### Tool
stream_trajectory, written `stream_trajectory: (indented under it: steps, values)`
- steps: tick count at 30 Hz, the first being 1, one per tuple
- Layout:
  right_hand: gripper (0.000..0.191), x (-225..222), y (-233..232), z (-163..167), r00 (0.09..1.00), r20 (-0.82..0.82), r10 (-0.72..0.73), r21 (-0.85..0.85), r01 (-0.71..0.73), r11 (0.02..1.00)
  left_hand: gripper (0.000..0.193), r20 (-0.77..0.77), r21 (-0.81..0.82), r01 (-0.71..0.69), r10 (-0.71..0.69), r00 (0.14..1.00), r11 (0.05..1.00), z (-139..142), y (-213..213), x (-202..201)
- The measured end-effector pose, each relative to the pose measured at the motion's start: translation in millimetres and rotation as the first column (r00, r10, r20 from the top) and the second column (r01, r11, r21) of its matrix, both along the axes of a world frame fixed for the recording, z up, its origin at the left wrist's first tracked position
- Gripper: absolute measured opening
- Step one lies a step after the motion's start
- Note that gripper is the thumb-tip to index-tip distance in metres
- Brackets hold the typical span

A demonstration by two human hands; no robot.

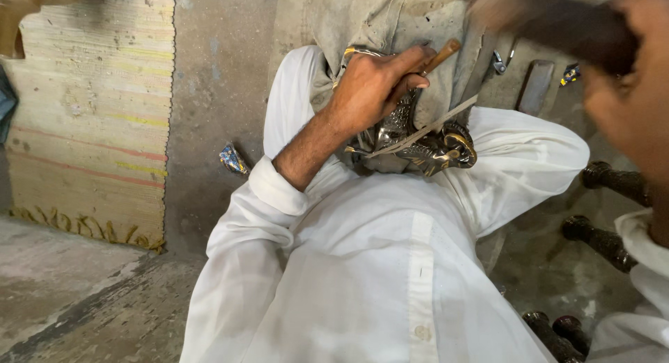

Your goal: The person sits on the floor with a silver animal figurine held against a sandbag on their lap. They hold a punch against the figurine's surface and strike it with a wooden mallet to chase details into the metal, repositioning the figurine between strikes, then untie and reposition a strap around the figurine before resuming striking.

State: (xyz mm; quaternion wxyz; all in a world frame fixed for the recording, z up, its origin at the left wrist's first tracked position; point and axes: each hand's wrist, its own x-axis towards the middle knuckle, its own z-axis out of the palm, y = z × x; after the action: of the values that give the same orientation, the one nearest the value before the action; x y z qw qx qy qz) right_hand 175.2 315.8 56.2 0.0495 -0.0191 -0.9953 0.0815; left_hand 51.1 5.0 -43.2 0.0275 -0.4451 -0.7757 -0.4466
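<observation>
Metal piece [425, 147]: dark, shiny, ornate casting lying in the lap on a grey cloth [390, 21], with a pale strap [425, 129] across it.
Left hand [373, 84]: fingers curled tight around a wooden-handled tool [441, 55], its tip bearing down on the metal piece.
Right hand [627, 91]: raised at the upper right, blurred, fingers wrapped around a dark handle [564, 25].
Around: white clothing [362, 265], woven mat [90, 112] on the left, dark turned pieces [599, 241] on the floor at right.

Left hand [376, 84] reaches forward with fingers [411, 60] curled tight; right hand [627, 91] (blurred) is raised, apparently clenched.
</observation>
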Motion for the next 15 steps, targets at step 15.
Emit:
stream_trajectory:
  steps: [15]
  values:
    - [0.027,-13.1,19.1,-47.8,0.958,0.163,-0.236,-0.138,0.258,0.956,0.033,0.209,0.114,-0.203,0.176,0.962,0.973,-28.7,-1.8,34.2]
